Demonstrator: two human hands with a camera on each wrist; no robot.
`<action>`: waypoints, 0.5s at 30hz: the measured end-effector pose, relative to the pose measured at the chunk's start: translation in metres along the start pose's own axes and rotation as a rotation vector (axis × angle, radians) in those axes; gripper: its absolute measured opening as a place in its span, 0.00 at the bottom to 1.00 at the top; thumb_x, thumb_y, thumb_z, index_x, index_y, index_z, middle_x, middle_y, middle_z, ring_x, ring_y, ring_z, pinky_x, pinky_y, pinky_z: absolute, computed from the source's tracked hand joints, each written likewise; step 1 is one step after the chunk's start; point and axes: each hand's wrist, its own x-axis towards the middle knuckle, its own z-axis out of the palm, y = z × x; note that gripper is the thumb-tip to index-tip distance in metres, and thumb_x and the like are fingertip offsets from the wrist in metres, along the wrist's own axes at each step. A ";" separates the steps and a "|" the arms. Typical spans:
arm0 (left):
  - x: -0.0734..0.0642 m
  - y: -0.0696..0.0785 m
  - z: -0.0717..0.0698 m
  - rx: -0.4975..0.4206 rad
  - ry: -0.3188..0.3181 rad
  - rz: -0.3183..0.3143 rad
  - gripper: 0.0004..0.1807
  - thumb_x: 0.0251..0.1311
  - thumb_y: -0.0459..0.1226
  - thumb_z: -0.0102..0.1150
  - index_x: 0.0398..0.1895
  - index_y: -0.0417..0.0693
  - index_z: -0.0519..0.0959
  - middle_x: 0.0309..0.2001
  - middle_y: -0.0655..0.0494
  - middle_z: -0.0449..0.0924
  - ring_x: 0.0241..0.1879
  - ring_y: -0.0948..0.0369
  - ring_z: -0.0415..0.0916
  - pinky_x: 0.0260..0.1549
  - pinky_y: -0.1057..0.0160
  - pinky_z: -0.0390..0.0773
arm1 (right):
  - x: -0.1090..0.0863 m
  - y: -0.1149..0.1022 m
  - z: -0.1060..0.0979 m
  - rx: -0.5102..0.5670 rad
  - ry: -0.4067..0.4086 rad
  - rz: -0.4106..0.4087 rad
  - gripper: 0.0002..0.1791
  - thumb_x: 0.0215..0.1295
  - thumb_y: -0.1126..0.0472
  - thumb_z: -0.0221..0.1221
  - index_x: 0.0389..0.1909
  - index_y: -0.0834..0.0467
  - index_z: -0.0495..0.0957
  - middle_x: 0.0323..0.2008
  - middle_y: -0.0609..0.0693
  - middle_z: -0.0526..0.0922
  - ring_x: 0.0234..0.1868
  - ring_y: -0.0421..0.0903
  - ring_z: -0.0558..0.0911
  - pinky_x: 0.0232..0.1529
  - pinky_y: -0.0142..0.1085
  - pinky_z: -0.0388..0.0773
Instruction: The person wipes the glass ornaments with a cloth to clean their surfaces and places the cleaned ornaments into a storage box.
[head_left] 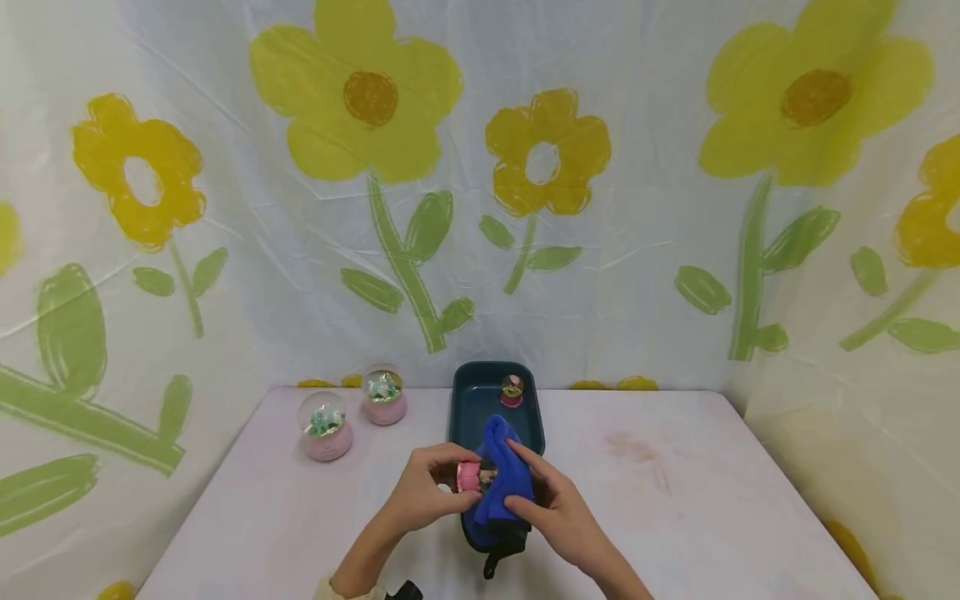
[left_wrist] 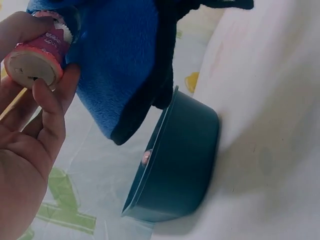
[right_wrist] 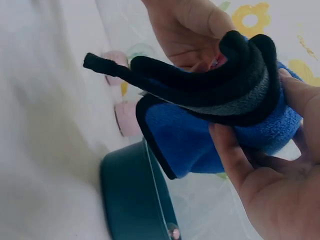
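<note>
My left hand (head_left: 431, 492) holds a small snow globe (head_left: 468, 477) by its pink base, tipped on its side. In the left wrist view, the pale underside of the base (left_wrist: 31, 69) faces the camera. My right hand (head_left: 561, 507) grips a blue cloth (head_left: 512, 483) with black edging, folded over against the globe's glass end. Much of the glass is hidden by the cloth. One black strap (right_wrist: 102, 65) dangles from the cloth's edge. Both hands are raised just in front of a dark teal tray (head_left: 474, 408).
Inside the tray, toward its far right, stands another small snow globe (head_left: 512, 392) with a red-pink base. Two larger snow globes with pink bases, a nearer one (head_left: 327, 433) and a farther one (head_left: 384, 398), stand left of the tray. Behind the white table hangs a flower-printed sheet (head_left: 637, 250).
</note>
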 end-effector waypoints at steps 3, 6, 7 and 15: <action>0.000 0.001 -0.001 0.000 -0.028 -0.026 0.17 0.50 0.26 0.68 0.46 0.37 0.81 0.38 0.49 0.82 0.31 0.62 0.77 0.30 0.59 0.82 | 0.000 0.002 0.002 0.035 0.025 0.010 0.33 0.69 0.60 0.58 0.73 0.50 0.60 0.64 0.69 0.66 0.57 0.63 0.75 0.49 0.42 0.78; -0.003 0.001 -0.004 -0.008 -0.057 -0.044 0.17 0.52 0.26 0.66 0.47 0.36 0.80 0.40 0.49 0.81 0.33 0.62 0.78 0.32 0.58 0.83 | 0.001 0.002 0.005 0.045 0.015 0.017 0.32 0.70 0.59 0.58 0.73 0.51 0.60 0.63 0.69 0.67 0.57 0.62 0.76 0.49 0.41 0.78; -0.003 0.001 -0.006 -0.012 -0.064 -0.051 0.17 0.52 0.26 0.66 0.48 0.36 0.80 0.40 0.49 0.81 0.33 0.62 0.78 0.33 0.58 0.83 | 0.001 0.002 0.006 0.045 0.011 0.017 0.32 0.70 0.59 0.58 0.73 0.51 0.60 0.63 0.69 0.67 0.57 0.62 0.76 0.50 0.41 0.78; 0.004 0.003 -0.013 -0.039 -0.034 -0.064 0.18 0.49 0.24 0.68 0.45 0.34 0.77 0.40 0.46 0.80 0.31 0.59 0.81 0.33 0.56 0.83 | 0.010 -0.006 0.006 0.033 -0.015 0.002 0.32 0.70 0.59 0.57 0.73 0.48 0.60 0.67 0.66 0.62 0.60 0.64 0.72 0.51 0.42 0.76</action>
